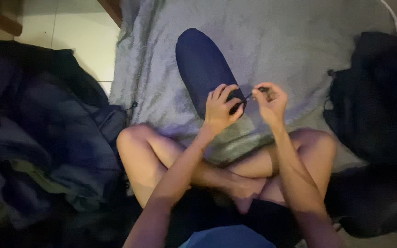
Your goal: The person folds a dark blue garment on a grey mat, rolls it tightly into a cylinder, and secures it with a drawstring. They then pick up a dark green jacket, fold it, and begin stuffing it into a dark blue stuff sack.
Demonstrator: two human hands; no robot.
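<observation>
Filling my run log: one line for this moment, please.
left hand: grips dark blue bag | right hand: pinches its drawstring | grey blanket underneath

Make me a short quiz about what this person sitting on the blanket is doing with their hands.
1. True or false: the left hand grips the near end of the dark blue stuff sack.
2. What does the right hand pinch? A) a spoon B) a thin dark cord C) a phone
3. What does the sack lie on?

Key
1. True.
2. B; the cord runs from the sack's end to the right fingertips.
3. A grey fuzzy blanket, with a dark jacket piled to the left and a black bag to the right.
</observation>
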